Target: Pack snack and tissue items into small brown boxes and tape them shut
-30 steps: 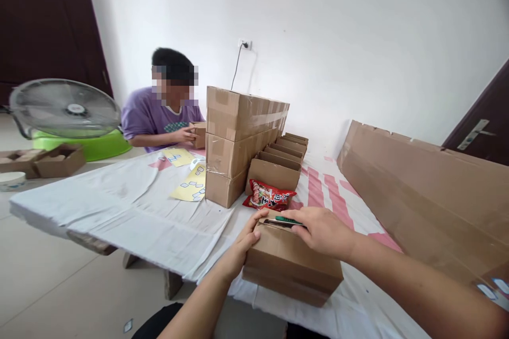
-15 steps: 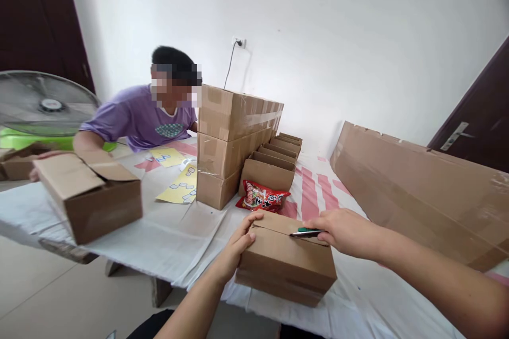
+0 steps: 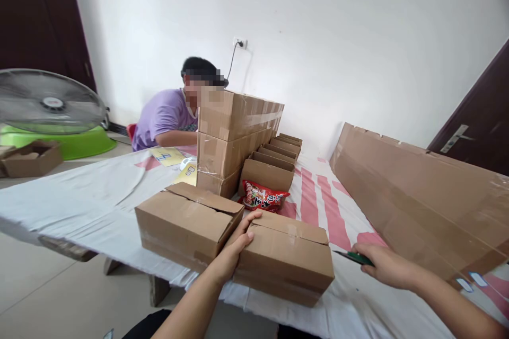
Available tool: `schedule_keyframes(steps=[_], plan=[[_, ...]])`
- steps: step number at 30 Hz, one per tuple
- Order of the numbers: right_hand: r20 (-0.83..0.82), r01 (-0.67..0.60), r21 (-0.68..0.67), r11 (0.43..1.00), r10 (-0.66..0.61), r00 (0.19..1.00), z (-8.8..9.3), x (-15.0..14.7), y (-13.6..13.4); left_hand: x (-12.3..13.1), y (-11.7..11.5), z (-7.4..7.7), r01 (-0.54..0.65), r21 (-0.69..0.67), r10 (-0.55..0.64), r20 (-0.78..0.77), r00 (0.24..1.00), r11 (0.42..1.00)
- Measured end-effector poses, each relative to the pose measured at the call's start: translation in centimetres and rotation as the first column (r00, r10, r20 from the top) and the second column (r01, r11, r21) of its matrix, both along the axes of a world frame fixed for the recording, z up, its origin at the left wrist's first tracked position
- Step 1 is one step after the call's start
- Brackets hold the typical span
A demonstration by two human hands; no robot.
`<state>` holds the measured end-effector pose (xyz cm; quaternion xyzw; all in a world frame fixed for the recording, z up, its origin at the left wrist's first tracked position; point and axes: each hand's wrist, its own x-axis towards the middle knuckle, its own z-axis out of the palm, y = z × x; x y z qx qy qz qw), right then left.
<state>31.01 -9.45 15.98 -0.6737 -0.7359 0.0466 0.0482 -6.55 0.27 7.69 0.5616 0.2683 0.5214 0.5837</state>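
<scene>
A closed cardboard box (image 3: 284, 259) lies in front of me, its top flaps meeting along a seam. My left hand (image 3: 233, 246) grips its left end, the thumb on top and the fingers towards the far corner. Right of the box, my right hand (image 3: 387, 265) is closed around a green-handled utility knife (image 3: 357, 258). The blade points left, just off the box's right end. A second cardboard box (image 3: 175, 225) stands close against the left of mine, with its flaps slightly raised. Behind my box lies a red printed packet (image 3: 263, 197).
Stacked taped boxes (image 3: 217, 143) rise beyond, with a row of open boxes (image 3: 268, 169) beside them. A person in a purple shirt (image 3: 167, 116) sits behind the stack. A large cardboard sheet (image 3: 409, 196) leans at the right. A fan (image 3: 51, 103) stands left.
My right hand has drawn the knife off the box top, to the right. The second box has moved right, beside mine. The person has let go of it and leaned behind the stack.
</scene>
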Motion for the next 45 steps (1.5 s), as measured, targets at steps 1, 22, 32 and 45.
schedule_keyframes(steps=[1, 22, 32, 45], plan=[[-0.026, 0.014, -0.065, 0.998, -0.016, 1.0, -1.6, 0.8, -0.2, 0.0, 0.0, 0.0, -0.01, 0.0, 0.01, -0.002, 1.0, 1.0], [0.015, -0.312, 0.46, 0.831, 0.344, 0.939, -0.2, -6.5, 0.4, 0.1, 0.3, -0.3, 0.005, -0.007, -0.005, 0.01, 1.0, 1.0], [0.169, -0.656, 0.424, 0.625, 0.657, 0.735, 1.4, -13.4, 2.8, 0.0, 0.5, -0.5, 0.022, 0.049, -0.02, -0.043, 0.999, 0.999], [0.307, -0.702, 0.307, 0.643, 0.631, 0.712, 1.9, -15.4, 4.6, 0.1, 0.9, -1.1, 0.057, 0.057, -0.055, -0.045, 0.997, 0.997]])
